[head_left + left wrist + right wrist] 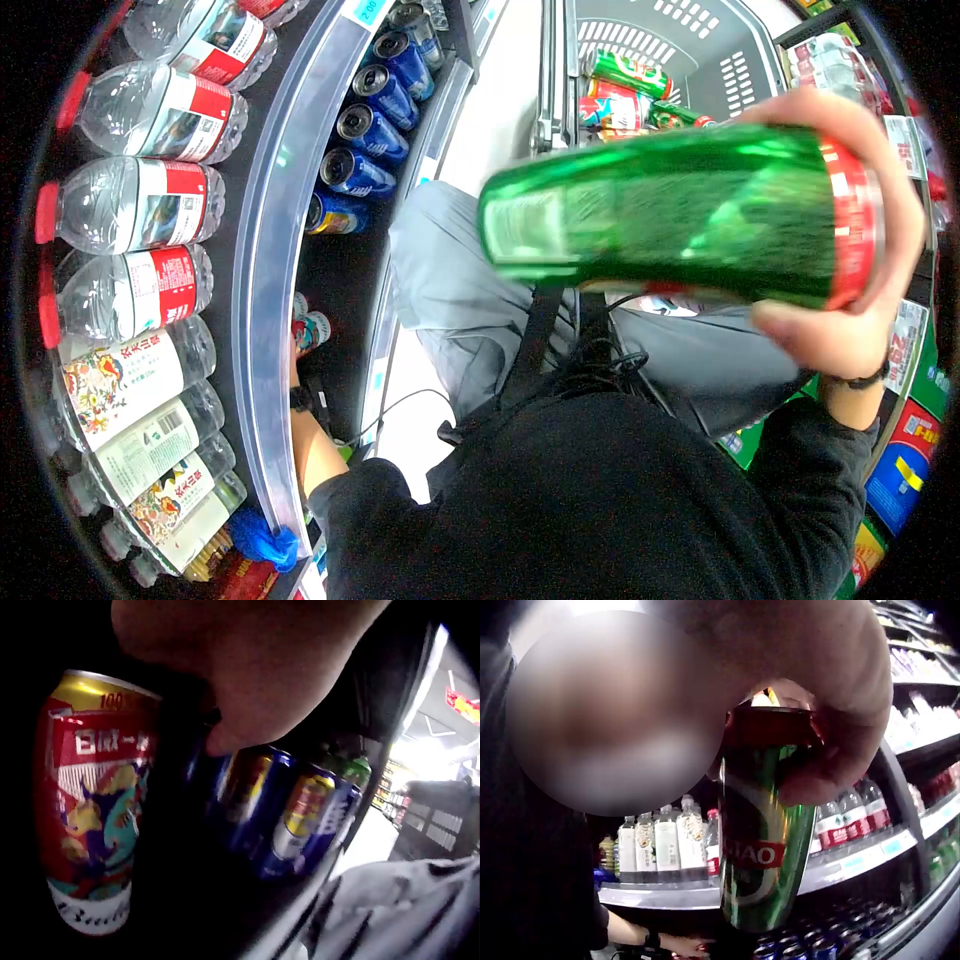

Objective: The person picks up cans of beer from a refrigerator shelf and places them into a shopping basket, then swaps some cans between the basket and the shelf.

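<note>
My right hand (900, 240) grips a green beer can (670, 210) round its red end, with the thumb on one side and the fingers on the other. The can lies sideways and blurred in the head view; its label shows "TAO" in the right wrist view. Inside the dark lower shelf, my left hand (262, 667) reaches in with the thumb pointing down. A red Budweiser can (97, 802) stands beside it, and blue cans (304, 817) stand beyond the thumb. The left fingers are lost in the dark, so I cannot tell whether they hold anything.
Clear bottles with red caps (150, 205) line the upper shelf, whose curved edge (265, 250) overhangs the left forearm. More blue cans (370, 135) stand in a row below. A grey basket (650, 25) ahead contains green and red cans. Stacked packs (905, 480) flank the right side.
</note>
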Available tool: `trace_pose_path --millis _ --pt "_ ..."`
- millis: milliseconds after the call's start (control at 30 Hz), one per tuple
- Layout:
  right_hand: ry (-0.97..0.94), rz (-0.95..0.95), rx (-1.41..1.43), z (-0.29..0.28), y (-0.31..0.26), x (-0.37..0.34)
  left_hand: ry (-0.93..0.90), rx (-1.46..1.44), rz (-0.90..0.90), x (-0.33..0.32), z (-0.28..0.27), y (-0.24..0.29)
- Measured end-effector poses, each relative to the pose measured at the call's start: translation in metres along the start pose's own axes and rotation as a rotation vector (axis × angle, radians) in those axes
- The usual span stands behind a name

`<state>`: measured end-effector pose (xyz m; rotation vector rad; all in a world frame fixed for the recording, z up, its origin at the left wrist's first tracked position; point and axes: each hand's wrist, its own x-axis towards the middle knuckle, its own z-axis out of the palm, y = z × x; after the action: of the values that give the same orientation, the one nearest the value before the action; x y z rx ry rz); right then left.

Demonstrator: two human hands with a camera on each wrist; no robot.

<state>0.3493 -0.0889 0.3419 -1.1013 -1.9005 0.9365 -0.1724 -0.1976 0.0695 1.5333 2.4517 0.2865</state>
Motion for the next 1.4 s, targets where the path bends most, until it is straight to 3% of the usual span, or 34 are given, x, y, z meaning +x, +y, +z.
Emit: trace_pose_path --millis 100,167,200,300,367,500,633,767,833,900,967,1000,1033,1067,1167,1233,1400 --pt "-0.33 -0.255 -0.234 0.012 -0.003 0.021 0.091 0.084 -0.045 -0.044 -0.014 0.052" --pt "-0.341 -0.257 -0.147 0.029 0.005 0.022 0.219 0.029 -0.027 -0.073 -0.01 0.093" --pt "-0.336 -0.284 -0.152 0.036 0.009 0.021 0.264 0.057 0.208 -0.085 -0.012 0.107" --pt "-0.378 -0.249 -0.108 0.059 0.015 0.018 0.22 -0.419 0.582 -0.115 -0.015 0.157" --pt "-0.423 -0.245 -0.118 0.073 0.015 0.012 0.192 -0.586 0.791 -0.121 -0.021 0.189" --pt "-0.583 -0.207 -0.145 0.092 0.011 -0.002 0.133 -0.836 0.937 -0.12 -0.02 0.243" --pt "-0.647 -0.217 -0.202 0.104 0.012 -0.017 0.069 -0.836 0.867 -0.13 -0.012 0.251" --pt "-0.607 -0.249 -0.199 0.095 0.013 -0.014 0.201 -0.681 0.767 -0.122 -0.006 0.226" --pt "-0.463 -0.338 -0.278 0.081 0.017 -0.008 0.26 -0.711 0.541 -0.121 -0.014 0.215" --pt "-0.361 -0.327 -0.278 0.065 0.025 -0.001 0.432 -0.956 0.318 -0.111 0.01 0.194" --pt "-0.33 -0.305 -0.327 0.049 0.027 0.006 0.461 -1.031 0.094 -0.097 0.018 0.17" --pt "-0.321 -0.299 -0.321 0.045 0.03 0.006 0.445 -0.827 0.019 -0.088 0.023 0.151" --pt "-0.292 -0.314 -0.342 0.042 0.033 0.006 0.388 -0.677 0.017 -0.078 0.026 0.134" --pt "-0.263 -0.325 -0.364 0.04 0.035 0.005 0.433 -0.702 -0.06 -0.071 0.031 0.129" --pt "-0.274 -0.324 -0.439 0.036 0.039 0.0 0.506 -0.907 -0.231 -0.045 0.05 0.117" --pt "-0.259 -0.317 -0.458 0.037 0.04 -0.002 0.44 -1.007 -0.395 -0.026 0.062 0.095" --pt "-0.225 -0.311 -0.481 0.042 0.043 -0.006 0.481 -1.017 -0.438 0.003 0.071 0.076"
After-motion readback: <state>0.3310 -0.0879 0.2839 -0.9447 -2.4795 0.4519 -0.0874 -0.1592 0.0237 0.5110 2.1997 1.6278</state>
